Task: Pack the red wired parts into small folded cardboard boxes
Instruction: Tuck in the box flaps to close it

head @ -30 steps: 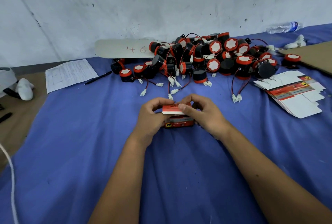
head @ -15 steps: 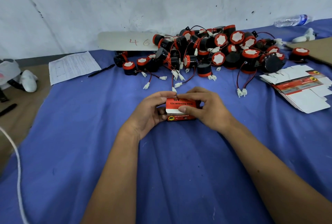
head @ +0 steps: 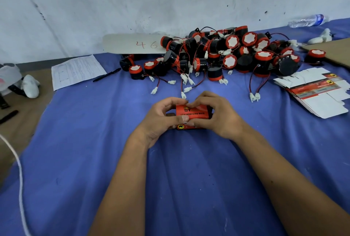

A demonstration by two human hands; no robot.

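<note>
Centrally, left hand (head: 161, 120) and right hand (head: 217, 117) both gripping small red folded cardboard box (head: 193, 112), print unreadable, grey board (head: 132, 43) behind reading "46"

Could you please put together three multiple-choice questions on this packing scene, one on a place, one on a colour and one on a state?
1. Where does the stack of flat unfolded boxes lie?
A. at the right of the cloth
B. on the printed sheet at the left
C. under the pile of parts

2. What colour is the cloth on the table?
A. green
B. blue
C. white

3. How is the small red box held?
A. left hand alone
B. lying untouched
C. gripped by both hands

Answers:
1. A, the stack sits to the right of the pile of red wired parts.
2. B, blue cloth surrounds everything.
3. C, the left hand and right hand curl round it.
</note>
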